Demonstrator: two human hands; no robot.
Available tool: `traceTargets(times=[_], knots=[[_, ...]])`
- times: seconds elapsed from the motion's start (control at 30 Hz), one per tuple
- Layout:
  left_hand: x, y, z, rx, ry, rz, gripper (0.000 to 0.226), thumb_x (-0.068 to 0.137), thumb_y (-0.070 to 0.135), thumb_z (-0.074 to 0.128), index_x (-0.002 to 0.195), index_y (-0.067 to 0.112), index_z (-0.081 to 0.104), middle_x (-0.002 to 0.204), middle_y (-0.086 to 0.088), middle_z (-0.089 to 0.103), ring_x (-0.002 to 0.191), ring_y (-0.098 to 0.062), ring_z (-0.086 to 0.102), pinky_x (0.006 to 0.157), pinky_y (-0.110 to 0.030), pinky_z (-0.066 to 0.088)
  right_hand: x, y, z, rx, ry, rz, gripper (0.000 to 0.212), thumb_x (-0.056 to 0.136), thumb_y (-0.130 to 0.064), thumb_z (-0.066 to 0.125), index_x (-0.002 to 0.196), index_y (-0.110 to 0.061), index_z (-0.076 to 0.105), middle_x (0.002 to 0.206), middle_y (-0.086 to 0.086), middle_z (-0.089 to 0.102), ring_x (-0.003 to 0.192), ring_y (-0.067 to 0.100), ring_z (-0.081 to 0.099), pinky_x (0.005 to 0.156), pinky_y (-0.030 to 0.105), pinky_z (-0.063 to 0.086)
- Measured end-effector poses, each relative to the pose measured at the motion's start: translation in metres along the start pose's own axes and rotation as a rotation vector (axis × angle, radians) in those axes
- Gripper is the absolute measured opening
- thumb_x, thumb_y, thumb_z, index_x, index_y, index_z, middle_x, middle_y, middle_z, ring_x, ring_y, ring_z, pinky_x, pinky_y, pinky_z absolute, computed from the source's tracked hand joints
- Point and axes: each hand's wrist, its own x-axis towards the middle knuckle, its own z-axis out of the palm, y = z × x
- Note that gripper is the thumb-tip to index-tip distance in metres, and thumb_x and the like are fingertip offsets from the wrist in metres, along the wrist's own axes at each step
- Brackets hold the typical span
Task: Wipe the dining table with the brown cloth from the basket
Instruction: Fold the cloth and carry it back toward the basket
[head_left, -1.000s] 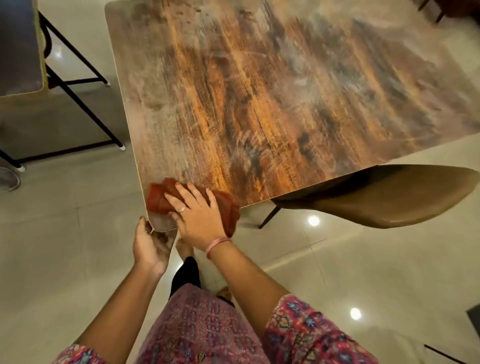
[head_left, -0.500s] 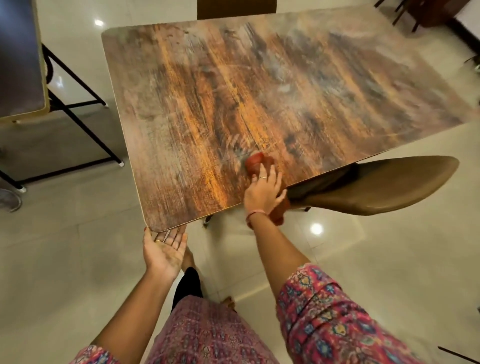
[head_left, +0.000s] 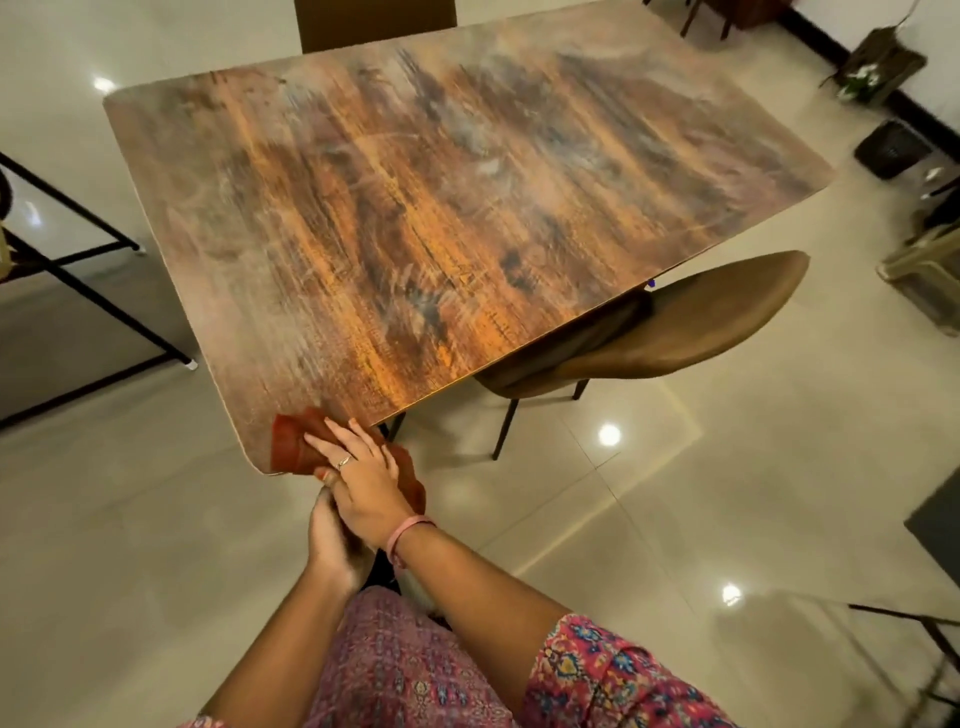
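Wiping at the near corner of the dining table (head_left: 441, 208), crumbs likely swept off the edge.
Left hand (head_left: 332, 540) cupped below that corner, holding nothing visible; brown cloth (head_left: 293, 447) lay on the corner, overhanging, under the right hand (head_left: 363, 483), fingers flat, pressing. Next probably calls for a fresh stroke farther in.

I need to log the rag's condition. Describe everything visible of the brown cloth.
The brown cloth is a rust-brown, soft-looking fabric, bunched and creased rather than spread flat. It lies on the near corner of the dining table, and part of it hangs over the table's edge toward the floor. The right hand rests flat on top of it, fingers straight, covering its middle. The left hand sits just below the edge, under the right hand; whether it touches the cloth cannot be told.
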Motion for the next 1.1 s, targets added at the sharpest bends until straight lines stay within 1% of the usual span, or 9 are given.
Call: traceTargets(times=[0.1, 0.17, 0.3, 0.4, 0.47, 0.57, 0.67, 1.0, 1.1], knots=[[-0.003, -0.012, 0.006, 0.238, -0.025, -0.002, 0.045, 0.1, 0.039, 0.032, 0.138, 0.018, 0.043, 0.129, -0.005, 0.056, 0.121, -0.019, 0.049, 0.103, -0.035, 0.037, -0.014, 0.002, -0.02, 0.188, 0.066, 0.068, 0.042, 0.103, -0.023, 0.041, 0.144, -0.032, 0.04, 0.158, -0.004, 0.026, 0.147, 0.016, 0.017, 0.12, 0.041, 0.014], [-0.007, -0.016, 0.01, 0.589, 0.003, -0.03, 0.037, 0.097, 0.043, 0.041, 0.121, 0.021, 0.059, 0.119, -0.007, 0.064, 0.109, -0.02, 0.059, 0.091, -0.036, 0.047, -0.028, 0.004, -0.039, 0.434, 0.134, 0.156, 0.039, 0.104, -0.023, 0.041, 0.14, -0.036, 0.042, 0.15, -0.005, 0.036, 0.141, 0.015, 0.03, 0.115, 0.029, 0.024], [-0.011, -0.024, 0.027, 1.033, -0.034, 0.02, 0.024, 0.091, 0.034, 0.058, 0.111, 0.022, 0.061, 0.109, -0.006, 0.068, 0.094, -0.015, 0.064, 0.068, -0.025, 0.05, -0.071, 0.023, -0.078, 1.116, 0.344, 0.411, 0.033, 0.101, -0.031, 0.045, 0.134, -0.028, 0.051, 0.107, 0.005, 0.065, 0.096, 0.019, 0.064, 0.092, 0.038, 0.052], [-0.014, -0.033, 0.052, 1.119, -0.174, -0.109, 0.038, 0.083, 0.032, 0.068, 0.117, 0.017, 0.06, 0.111, -0.004, 0.068, 0.095, -0.012, 0.066, 0.065, -0.018, 0.053, -0.107, 0.036, -0.104, 1.5, 0.493, 0.496, 0.045, 0.093, -0.046, 0.05, 0.127, -0.018, 0.06, 0.115, 0.013, 0.07, 0.1, 0.025, 0.068, 0.088, 0.041, 0.056], [-0.016, -0.04, 0.071, 1.135, -0.289, -0.283, 0.046, 0.077, 0.033, 0.072, 0.117, 0.014, 0.063, 0.112, -0.008, 0.069, 0.101, -0.019, 0.066, 0.081, -0.029, 0.055, -0.128, 0.039, -0.116, 1.642, 0.564, 0.484, 0.06, 0.088, -0.054, 0.05, 0.129, -0.012, 0.061, 0.125, 0.018, 0.064, 0.112, 0.031, 0.063, 0.099, 0.046, 0.049], [-0.018, -0.057, 0.1, 1.222, -0.419, -0.479, 0.051, 0.072, 0.032, 0.075, 0.117, 0.01, 0.063, 0.111, -0.012, 0.069, 0.104, -0.026, 0.065, 0.095, -0.042, 0.05, -0.152, 0.041, -0.125, 1.679, 0.685, 0.459, 0.063, 0.085, -0.053, 0.056, 0.13, -0.009, 0.06, 0.129, 0.022, 0.061, 0.118, 0.035, 0.058, 0.108, 0.051, 0.04], [-0.02, -0.074, 0.126, 1.372, -0.518, -0.596, 0.054, 0.071, 0.035, 0.077, 0.115, 0.008, 0.063, 0.108, -0.013, 0.07, 0.101, -0.029, 0.067, 0.094, -0.047, 0.05, -0.165, 0.041, -0.135, 1.694, 0.825, 0.486, 0.058, 0.08, -0.04, 0.068, 0.126, -0.005, 0.063, 0.12, 0.024, 0.065, 0.106, 0.036, 0.066, 0.098, 0.052, 0.05], [-0.009, -0.108, 0.198, 1.586, -0.833, -0.804, 0.038, 0.084, 0.031, 0.066, 0.118, 0.017, 0.059, 0.103, -0.002, 0.073, 0.096, -0.02, 0.069, 0.077, -0.033, 0.056, -0.175, 0.045, -0.165, 1.664, 1.298, 0.566, 0.043, 0.091, -0.045, 0.06, 0.116, -0.012, 0.068, 0.109, 0.016, 0.072, 0.099, 0.033, 0.07, 0.077, 0.047, 0.059], [-0.004, -0.114, 0.208, 1.644, -0.903, -0.775, 0.037, 0.085, 0.032, 0.066, 0.118, 0.02, 0.055, 0.103, 0.0, 0.073, 0.093, -0.019, 0.07, 0.075, -0.032, 0.057, -0.172, 0.045, -0.17, 1.436, 1.506, 0.589, 0.03, 0.097, -0.032, 0.056, 0.124, -0.019, 0.06, 0.116, 0.003, 0.069, 0.099, 0.016, 0.067, 0.078, 0.03, 0.057]])
